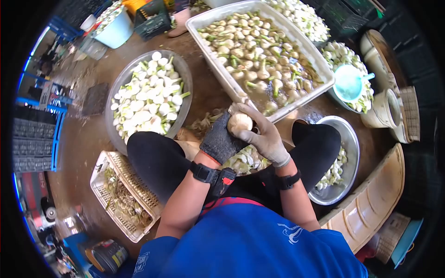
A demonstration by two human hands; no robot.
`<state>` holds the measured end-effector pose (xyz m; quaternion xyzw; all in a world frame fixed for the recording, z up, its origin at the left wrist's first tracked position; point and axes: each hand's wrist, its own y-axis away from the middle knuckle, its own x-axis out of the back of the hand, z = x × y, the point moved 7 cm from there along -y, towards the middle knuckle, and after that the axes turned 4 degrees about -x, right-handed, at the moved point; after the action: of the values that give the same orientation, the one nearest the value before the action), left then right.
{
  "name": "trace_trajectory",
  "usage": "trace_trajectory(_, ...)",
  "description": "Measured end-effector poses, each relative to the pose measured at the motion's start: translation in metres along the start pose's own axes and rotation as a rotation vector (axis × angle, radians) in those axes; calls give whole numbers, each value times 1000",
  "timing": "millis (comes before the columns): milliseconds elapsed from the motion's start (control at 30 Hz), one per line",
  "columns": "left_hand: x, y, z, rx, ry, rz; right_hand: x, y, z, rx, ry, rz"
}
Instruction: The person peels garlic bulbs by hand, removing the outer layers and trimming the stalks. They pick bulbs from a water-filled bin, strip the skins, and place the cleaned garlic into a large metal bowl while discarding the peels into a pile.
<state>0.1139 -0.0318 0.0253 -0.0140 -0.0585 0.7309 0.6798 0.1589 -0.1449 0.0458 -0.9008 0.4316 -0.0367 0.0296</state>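
Between my hands, over my lap, is a round brownish-white garlic bulb (pixel 240 123). My left hand (pixel 219 139), in a dark grey knit glove, is closed around its left side. My right hand (pixel 265 136), in a pale dirty glove, grips it from the right, with thumb and fingers on the bulb. Any small tool inside the fingers is hidden. Below the hands lies a heap of peelings and leaves (pixel 245 161). Just ahead stands a large white tub (pixel 222 81) of water with many unpeeled bulbs (pixel 250 46) floating in it.
A wide grey basin (pixel 111 99) of white peeled bulbs stands left. A cream plastic basket (pixel 99 178) with scraps is at lower left. On the right are a metal basin (pixel 353 153) with bulbs, a turquoise dipper (pixel 347 83) and a long cream plastic piece (pixel 371 199). Someone's boot (pixel 180 22) shows behind.
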Motion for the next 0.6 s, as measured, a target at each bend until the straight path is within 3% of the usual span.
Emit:
trace_trajectory(33,7,2,11,22,-188,31,-1,2,-3,16,117,26)
trace_trajectory(67,12,2,10,-22,-375,20,5,3,-12,112,248,194)
trace_trajectory(100,12,5,6,-22,-373,24,4,6,-15,113,250,190)
trace_trajectory(167,17,13,-13,86,45,175,10,12,-27,107,568,324)
trace_trajectory(200,10,13,-22,84,291,113,3,12,-40,260,614,349)
trace_trajectory(233,11,14,-23,87,297,111,-1,12,-43,254,618,349)
trace_trajectory(300,-8,26,-50,582,1433,280,-18,10,-49,302,758,247)
trace_trajectory(433,3,35,-60,592,1181,376,-28,6,-46,247,772,184)
trace_trajectory(500,23,40,-70,360,627,349,-36,7,-42,263,781,184)
trace_trajectory(533,27,45,-63,356,631,351,-38,7,-41,281,787,191)
trace_trajectory(567,34,50,-44,277,400,305,-37,7,-42,280,788,188)
trace_trajectory(600,43,54,-30,197,168,259,-34,2,-27,59,511,86)
